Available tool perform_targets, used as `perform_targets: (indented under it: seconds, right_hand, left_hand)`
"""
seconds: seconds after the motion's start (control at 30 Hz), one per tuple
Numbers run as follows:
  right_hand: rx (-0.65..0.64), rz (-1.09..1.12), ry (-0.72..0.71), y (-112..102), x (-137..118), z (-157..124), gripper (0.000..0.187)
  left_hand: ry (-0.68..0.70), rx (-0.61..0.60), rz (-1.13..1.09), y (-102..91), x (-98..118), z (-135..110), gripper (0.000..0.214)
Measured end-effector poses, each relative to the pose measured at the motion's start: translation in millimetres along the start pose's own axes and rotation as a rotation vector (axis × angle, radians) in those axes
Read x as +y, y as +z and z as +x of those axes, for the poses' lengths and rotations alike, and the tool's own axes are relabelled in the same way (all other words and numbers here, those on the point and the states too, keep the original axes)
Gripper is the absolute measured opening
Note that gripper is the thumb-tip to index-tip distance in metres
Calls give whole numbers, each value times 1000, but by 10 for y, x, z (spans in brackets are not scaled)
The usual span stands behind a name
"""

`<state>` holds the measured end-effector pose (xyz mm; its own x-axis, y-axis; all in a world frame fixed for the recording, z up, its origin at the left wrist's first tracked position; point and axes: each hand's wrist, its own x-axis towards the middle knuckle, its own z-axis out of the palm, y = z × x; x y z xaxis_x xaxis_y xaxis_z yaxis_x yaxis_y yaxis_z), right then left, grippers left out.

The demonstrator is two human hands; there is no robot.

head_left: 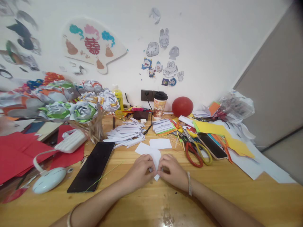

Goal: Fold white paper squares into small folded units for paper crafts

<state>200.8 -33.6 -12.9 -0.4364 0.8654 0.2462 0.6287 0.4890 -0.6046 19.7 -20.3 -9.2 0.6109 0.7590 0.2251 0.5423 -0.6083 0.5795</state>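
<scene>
A small white paper (155, 155), folded to a point at its near end, lies between my hands on the wooden table. My left hand (142, 169) pinches its left edge, with thumb and fingers curled together near the tip. From the other side my right hand (172, 170) pinches the right edge, its fingertips almost meeting the left ones. The folds under my fingertips are hidden. Just beyond are a white paper rectangle (160, 143) and a pile of folded white paper strips (127, 133).
Left are a black tablet (92, 167), red paper (19, 154) and paper flowers (82, 111). Red-handled scissors (193, 157), a phone (212, 145) and yellow paper (210, 128) lie right. A lidded cup (160, 106) and red balloon (182, 106) stand near the wall.
</scene>
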Motion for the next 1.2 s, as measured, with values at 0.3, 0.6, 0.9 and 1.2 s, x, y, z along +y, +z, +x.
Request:
perform_targets:
  seconds: [0.3, 0.6, 0.9, 1.2]
  right_hand:
    - [46, -68, 12, 46, -16, -51, 12]
    - [44, -139, 1, 63, -23, -67, 10]
    - [43, -165, -23, 60, -38, -82, 9]
    - [25, -173, 29, 52, -55, -79, 30]
  left_hand:
    - [-104, 90, 50, 74, 96, -43, 10]
    - [-127, 100, 126, 74, 145, -49, 12]
    - [-160, 97, 135, 74, 146, -30, 14]
    - [-174, 88, 156, 70, 171, -42, 12]
